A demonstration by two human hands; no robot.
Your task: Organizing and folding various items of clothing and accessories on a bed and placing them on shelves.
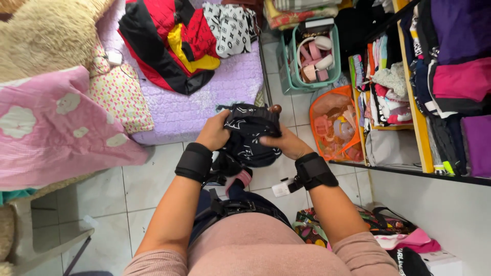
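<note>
A bunched black garment with thin white markings (250,135) is held up in front of my body, above the tiled floor. My left hand (214,134) grips its left side, fingers tucked into the cloth. Gripping the lower right side is my right hand (286,144), with fingers curled around the fabric. Both wrists wear broad black bands. Part of the garment hangs down toward my lap and hides my fingertips.
A bed with a purple cover (204,97) lies ahead, carrying a red, black and yellow jacket (169,41) and a pink blanket (46,128). A green basket (286,66), an orange mesh bag (335,128) and shelves of folded clothes (434,87) stand to the right.
</note>
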